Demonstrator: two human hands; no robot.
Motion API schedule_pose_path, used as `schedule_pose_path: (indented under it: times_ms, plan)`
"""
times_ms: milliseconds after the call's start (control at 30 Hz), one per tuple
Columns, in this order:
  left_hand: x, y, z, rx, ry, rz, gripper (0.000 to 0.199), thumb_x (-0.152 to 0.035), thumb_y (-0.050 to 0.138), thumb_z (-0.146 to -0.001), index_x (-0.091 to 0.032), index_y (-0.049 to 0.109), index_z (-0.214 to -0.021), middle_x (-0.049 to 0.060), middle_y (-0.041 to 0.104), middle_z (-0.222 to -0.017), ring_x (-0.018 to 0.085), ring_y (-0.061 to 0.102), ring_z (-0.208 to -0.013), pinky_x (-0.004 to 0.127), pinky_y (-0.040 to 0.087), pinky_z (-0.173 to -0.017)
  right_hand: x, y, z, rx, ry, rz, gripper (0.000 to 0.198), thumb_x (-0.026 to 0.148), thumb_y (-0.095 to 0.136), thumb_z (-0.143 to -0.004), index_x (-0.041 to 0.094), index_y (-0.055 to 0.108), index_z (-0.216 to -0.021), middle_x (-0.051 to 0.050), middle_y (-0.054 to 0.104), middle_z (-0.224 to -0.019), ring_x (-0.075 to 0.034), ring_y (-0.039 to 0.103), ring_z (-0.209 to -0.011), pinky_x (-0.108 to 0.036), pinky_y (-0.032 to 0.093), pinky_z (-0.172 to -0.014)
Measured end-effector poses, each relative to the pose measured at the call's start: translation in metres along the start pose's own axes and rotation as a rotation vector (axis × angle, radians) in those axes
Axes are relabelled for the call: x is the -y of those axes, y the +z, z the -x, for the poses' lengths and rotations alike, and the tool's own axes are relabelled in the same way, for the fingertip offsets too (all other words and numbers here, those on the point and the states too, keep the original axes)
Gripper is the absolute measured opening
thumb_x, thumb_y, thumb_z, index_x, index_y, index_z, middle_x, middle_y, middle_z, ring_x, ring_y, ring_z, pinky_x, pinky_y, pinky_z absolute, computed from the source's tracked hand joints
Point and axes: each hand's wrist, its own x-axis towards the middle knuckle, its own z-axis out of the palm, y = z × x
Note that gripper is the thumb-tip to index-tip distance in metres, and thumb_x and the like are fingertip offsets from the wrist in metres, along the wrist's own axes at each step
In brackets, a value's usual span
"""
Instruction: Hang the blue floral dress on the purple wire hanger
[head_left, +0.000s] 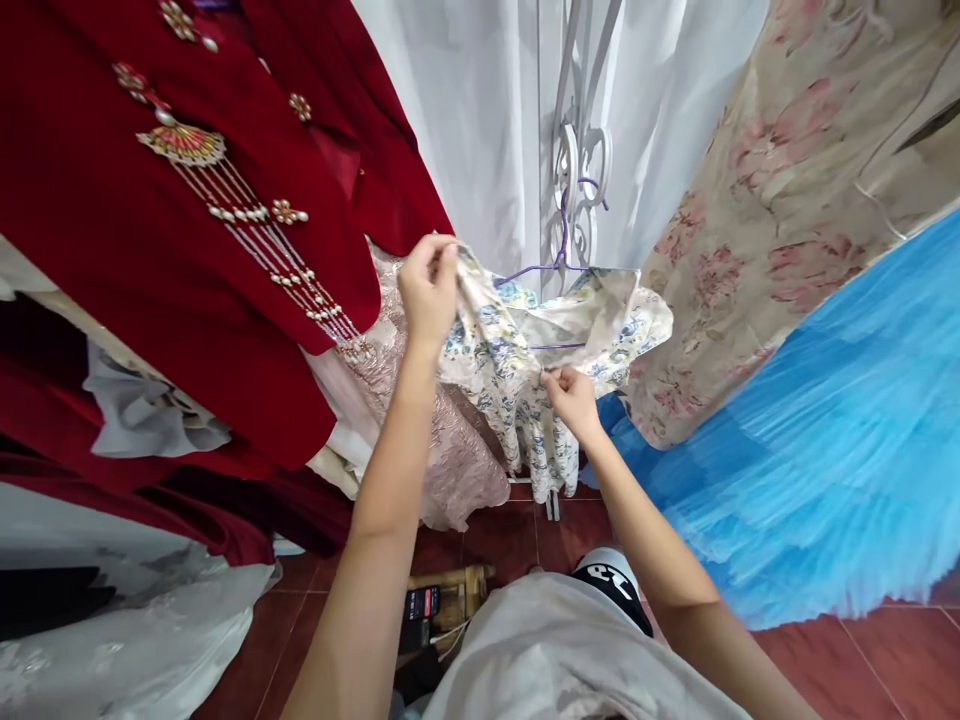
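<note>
A white dress [487, 360] with a blue and yellow floral print hangs on a purple hanger [564, 225], hooked at a white metal stand [566, 165]. My left hand [429, 290] is closed on the dress near its left shoulder and lifts the cloth outward. Lower down, at the middle of the neckline, my right hand [572, 402] pinches the dress's edge between thumb and fingers. Part of the hanger's lower bar shows through the open neck.
Red garments [247, 250] with beaded tassels hang at left, beside a pink textured dress [465, 460]. At right hang a beige floral cloth [750, 200] and a blue tulle skirt [817, 450]. White curtains [465, 100] are behind. A wooden stool [454, 600] stands on red floor tiles.
</note>
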Motion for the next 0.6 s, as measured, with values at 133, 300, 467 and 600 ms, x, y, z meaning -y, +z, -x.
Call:
schedule_pose_path:
  times_ms: [133, 300, 467, 600]
  plan:
    - [0.067, -0.053, 0.020, -0.116, -0.318, 0.171, 0.026, -0.042, 0.073, -0.088, -0.017, 0.066, -0.091, 0.000, 0.060, -0.077, 0.012, 0.060, -0.073, 0.024, 0.050, -0.072, -0.020, 0.011, 0.027, 0.070, 0.086, -0.028, 0.032, 0.050, 0.060, -0.083, 0.022, 0.056, -0.068, 0.003, 0.051, -0.046, -0.013, 0.040, -0.041, -0.028, 0.028, -0.046]
    - [0.086, -0.064, 0.106, -0.425, -0.702, 0.389, 0.031, -0.039, 0.081, -0.077, -0.016, 0.061, -0.082, -0.005, 0.055, -0.068, 0.008, 0.052, -0.058, 0.018, 0.043, -0.058, -0.029, 0.016, 0.038, 0.115, 0.067, 0.081, 0.032, 0.050, 0.056, -0.088, 0.021, 0.061, -0.076, -0.001, 0.061, -0.055, -0.016, 0.050, -0.049, -0.028, 0.035, -0.051]
    - [0.025, -0.025, 0.182, 0.003, -0.524, 0.210, 0.020, -0.039, 0.068, -0.087, -0.019, 0.069, -0.083, 0.003, 0.066, -0.079, 0.015, 0.063, -0.075, 0.025, 0.052, -0.071, -0.029, 0.010, 0.048, 0.117, -0.055, 0.117, 0.043, 0.044, 0.073, -0.076, 0.019, 0.066, -0.110, -0.010, 0.073, -0.107, -0.025, 0.063, -0.092, -0.036, 0.049, -0.080]
    - [-0.018, 0.009, 0.205, 0.459, -0.302, 0.087, 0.019, -0.029, 0.058, -0.094, -0.021, 0.074, -0.089, 0.006, 0.072, -0.090, 0.020, 0.066, -0.092, 0.032, 0.051, -0.088, -0.020, -0.002, 0.061, 0.603, 0.021, -0.084, 0.029, 0.045, 0.074, -0.077, 0.018, 0.065, -0.080, 0.000, 0.064, -0.074, -0.018, 0.057, -0.070, -0.028, 0.046, -0.066]
